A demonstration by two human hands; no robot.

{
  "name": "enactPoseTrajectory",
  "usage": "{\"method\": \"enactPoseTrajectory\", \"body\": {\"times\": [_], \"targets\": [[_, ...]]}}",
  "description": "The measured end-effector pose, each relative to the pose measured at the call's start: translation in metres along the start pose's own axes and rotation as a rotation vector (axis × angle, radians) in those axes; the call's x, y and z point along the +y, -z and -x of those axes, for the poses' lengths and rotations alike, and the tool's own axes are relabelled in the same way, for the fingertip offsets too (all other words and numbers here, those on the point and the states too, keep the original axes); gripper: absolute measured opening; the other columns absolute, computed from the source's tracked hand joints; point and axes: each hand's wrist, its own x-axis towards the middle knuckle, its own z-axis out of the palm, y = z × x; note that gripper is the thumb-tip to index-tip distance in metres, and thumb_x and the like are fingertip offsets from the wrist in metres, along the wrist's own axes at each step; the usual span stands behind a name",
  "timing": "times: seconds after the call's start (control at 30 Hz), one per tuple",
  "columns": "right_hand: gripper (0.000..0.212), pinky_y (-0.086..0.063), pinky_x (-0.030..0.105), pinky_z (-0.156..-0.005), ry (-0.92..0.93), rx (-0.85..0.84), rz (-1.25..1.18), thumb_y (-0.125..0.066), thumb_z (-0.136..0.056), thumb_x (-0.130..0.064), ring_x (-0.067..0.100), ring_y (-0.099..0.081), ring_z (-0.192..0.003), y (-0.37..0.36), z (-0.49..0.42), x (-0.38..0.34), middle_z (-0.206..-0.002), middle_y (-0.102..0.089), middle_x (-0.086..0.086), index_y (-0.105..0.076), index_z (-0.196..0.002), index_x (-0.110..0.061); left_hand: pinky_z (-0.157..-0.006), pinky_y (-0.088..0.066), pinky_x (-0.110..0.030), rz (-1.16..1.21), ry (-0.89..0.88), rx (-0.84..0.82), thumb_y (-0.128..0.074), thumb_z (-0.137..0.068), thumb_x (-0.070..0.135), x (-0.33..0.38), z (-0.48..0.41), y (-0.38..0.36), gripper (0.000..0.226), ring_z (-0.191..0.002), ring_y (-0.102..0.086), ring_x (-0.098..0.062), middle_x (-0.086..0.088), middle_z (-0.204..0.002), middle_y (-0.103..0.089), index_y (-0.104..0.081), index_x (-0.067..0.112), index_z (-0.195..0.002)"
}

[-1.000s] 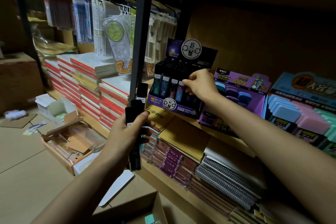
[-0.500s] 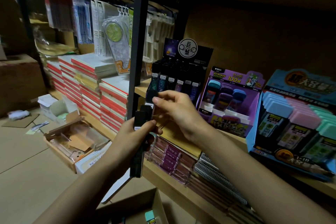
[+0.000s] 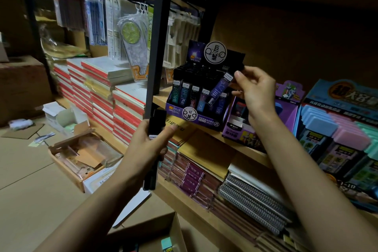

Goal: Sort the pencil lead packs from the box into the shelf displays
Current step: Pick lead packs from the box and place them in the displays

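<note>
- Box (image 3: 181, 235) sits at the bottom edge, open and mostly cut off. One teal item (image 3: 166, 243) shows inside; the rest is too dark to count.
- Left hand (image 3: 147, 147) grips a black bunch of packs (image 3: 157, 120) upright, just in front of the shelf post (image 3: 155, 47). At least one, likely more; exact count cannot tell.
- Right hand (image 3: 254, 92) pinches one pack (image 3: 218, 90) by its top end. It is tilted, with its low end over the front row of the display (image 3: 206, 122), not seated yet.
- Display stands on the shelf (image 3: 161, 98). About five packs stand upright in the front row. The rows behind look full but are too dark to count.
- Progress, judged: this display is nearly filled, and one pack is mid-placement.
- Left to do, judged: seat that pack, place the left-hand bunch, then clear whatever stays in the box.
- Farther right are two other displays, one purple (image 3: 286, 112) and one blue (image 3: 347, 98). Neither hand touches them.
</note>
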Motion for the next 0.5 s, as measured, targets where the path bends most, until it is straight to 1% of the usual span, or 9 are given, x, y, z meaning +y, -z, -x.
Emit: {"method": "enactPoseTrajectory", "body": {"times": [0.07, 0.13, 0.2, 0.23, 0.3, 0.37, 0.43, 0.47, 0.5], "targets": [[0.022, -0.054, 0.018, -0.062, 0.034, 0.013, 0.085, -0.056, -0.092, -0.007, 0.012, -0.064, -0.083, -0.003, -0.003, 0.010, -0.092, -0.063, -0.003, -0.060, -0.114, -0.005, -0.043, -0.041, -0.017, 0.055, 0.019, -0.010, -0.058, -0.089, 0.021, -0.003, -0.003, 0.001, 0.014, -0.045, -0.046, -0.004, 0.005, -0.060, -0.051, -0.047, 0.018, -0.098], [0.025, -0.055, 0.024, -0.074, 0.107, 0.008, 0.199, -0.058, -0.091, -0.009, 0.015, -0.063, -0.095, -0.007, -0.006, 0.020, -0.102, -0.066, 0.003, -0.062, -0.115, -0.005, -0.045, -0.042, -0.017, 0.029, 0.028, -0.008, -0.052, -0.091, 0.016, -0.004, -0.005, 0.002, 0.011, -0.046, -0.048, -0.003, 0.005, -0.060, -0.052, -0.044, 0.021, -0.097], [0.028, -0.049, 0.025, -0.089, 0.210, -0.017, 0.350, -0.060, -0.090, -0.012, 0.011, -0.059, -0.102, -0.011, -0.006, 0.028, -0.112, -0.066, 0.006, -0.063, -0.118, -0.006, -0.050, -0.045, -0.020, -0.006, 0.024, -0.016, -0.053, -0.092, 0.022, -0.006, -0.005, 0.004, 0.013, -0.051, -0.053, -0.002, 0.001, -0.071, -0.054, -0.044, 0.024, -0.101], [0.029, -0.046, 0.023, -0.092, 0.250, -0.035, 0.404, -0.060, -0.090, -0.013, 0.009, -0.058, -0.102, -0.012, -0.007, 0.031, -0.114, -0.066, 0.006, -0.063, -0.119, -0.006, -0.053, -0.047, -0.021, -0.014, 0.017, -0.026, -0.054, -0.092, 0.027, -0.006, -0.003, 0.004, 0.016, -0.054, -0.055, -0.001, -0.001, -0.077, -0.054, -0.044, 0.026, -0.104], [0.031, -0.046, 0.023, -0.093, 0.274, -0.063, 0.437, -0.060, -0.090, -0.014, 0.011, -0.059, -0.102, -0.015, -0.007, 0.035, -0.114, -0.066, 0.006, -0.062, -0.120, -0.006, -0.059, -0.049, -0.021, -0.016, 0.001, -0.046, -0.055, -0.086, 0.038, -0.004, 0.001, 0.002, 0.027, -0.061, -0.058, 0.001, -0.001, -0.085, -0.054, -0.045, 0.027, -0.109], [0.030, -0.046, 0.023, -0.092, 0.279, -0.071, 0.448, -0.060, -0.090, -0.015, 0.010, -0.059, -0.100, -0.018, -0.007, 0.037, -0.113, -0.067, 0.005, -0.063, -0.120, -0.007, -0.069, -0.052, -0.029, -0.012, 0.002, -0.061, -0.054, -0.075, 0.048, -0.002, 0.004, 0.000, 0.041, -0.073, -0.062, -0.003, 0.000, -0.093, -0.057, -0.045, 0.028, -0.110], [0.030, -0.046, 0.022, -0.090, 0.289, -0.077, 0.459, -0.061, -0.090, -0.015, 0.008, -0.058, -0.099, -0.020, -0.009, 0.037, -0.112, -0.067, 0.005, -0.063, -0.119, -0.008, -0.083, -0.054, -0.040, -0.008, 0.003, -0.063, -0.054, -0.071, 0.049, -0.002, 0.006, -0.001, 0.046, -0.091, -0.064, -0.014, 0.000, -0.101, -0.060, -0.046, 0.028, -0.111], [0.029, -0.046, 0.022, -0.089, 0.292, -0.081, 0.469, -0.061, -0.090, -0.015, 0.008, -0.058, -0.099, -0.021, -0.010, 0.037, -0.112, -0.067, 0.005, -0.064, -0.118, -0.008, -0.086, -0.053, -0.043, -0.004, -0.001, -0.064, -0.054, -0.072, 0.048, -0.001, 0.006, -0.001, 0.046, -0.095, -0.064, -0.018, 0.000, -0.102, -0.063, -0.047, 0.027, -0.112], [0.029, -0.047, 0.024, -0.089, 0.289, -0.084, 0.480, -0.061, -0.090, -0.015, 0.010, -0.059, -0.100, -0.022, -0.010, 0.038, -0.111, -0.068, 0.006, -0.064, -0.117, -0.008, -0.086, -0.053, -0.044, -0.003, -0.013, -0.070, -0.054, -0.073, 0.047, -0.001, 0.006, 0.000, 0.045, -0.096, -0.065, -0.017, 0.004, -0.100, -0.065, -0.048, 0.028, -0.113]]}}
